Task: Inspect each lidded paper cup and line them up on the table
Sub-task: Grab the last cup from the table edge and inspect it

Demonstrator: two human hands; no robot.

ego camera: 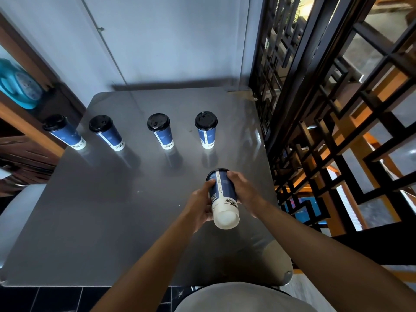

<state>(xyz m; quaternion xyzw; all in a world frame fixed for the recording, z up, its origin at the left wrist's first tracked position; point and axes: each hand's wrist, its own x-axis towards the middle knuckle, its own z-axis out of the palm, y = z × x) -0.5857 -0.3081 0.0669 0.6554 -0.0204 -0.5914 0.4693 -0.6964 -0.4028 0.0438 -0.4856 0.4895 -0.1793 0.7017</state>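
Both hands hold one blue lidded paper cup (222, 197) above the near right part of the grey table (112, 210), tipped so its white base faces the camera and its black lid points away. The left hand (201, 206) curls round its left side, the right hand (242, 192) round its right. Farther back, four upright cups (206, 129) stand in a row, well apart. A black lattice screen (326, 131) borders the table's right edge.
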